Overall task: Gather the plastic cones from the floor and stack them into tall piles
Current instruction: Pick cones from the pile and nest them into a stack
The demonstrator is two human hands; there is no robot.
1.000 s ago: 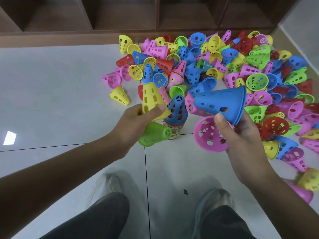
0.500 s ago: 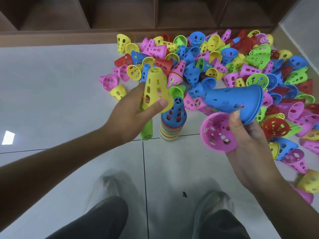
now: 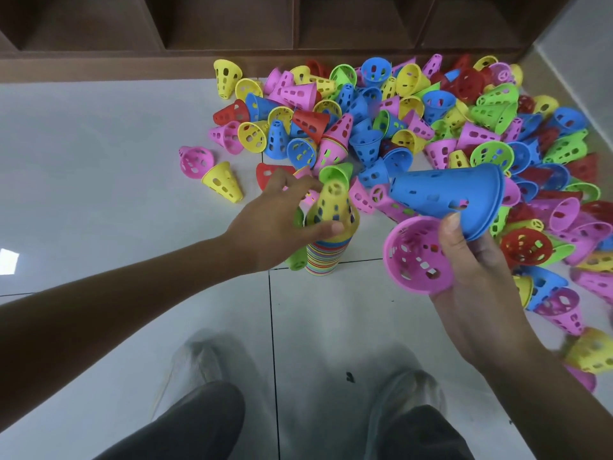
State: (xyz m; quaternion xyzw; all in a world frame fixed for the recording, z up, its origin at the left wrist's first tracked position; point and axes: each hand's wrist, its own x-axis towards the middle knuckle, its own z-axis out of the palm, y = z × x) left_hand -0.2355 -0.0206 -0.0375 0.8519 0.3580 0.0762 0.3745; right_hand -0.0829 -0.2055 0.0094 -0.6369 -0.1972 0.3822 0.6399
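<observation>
1. Head view looks down at the striped stack of nested cones, which stands upright on the white floor; I use it as my landmark.
2. My left hand is at the stack's top, thumb and fingers curled round a yellow cone sitting on it. A green cone shows under that palm, against the stack's left side.
3. My right hand is right of the stack, gripping a blue cone lying sideways and a pink cone with its mouth towards me.
4. Beyond and right of the stack lies the loose heap of cones.
5. Behind the heap runs a brown shelf unit.
</observation>
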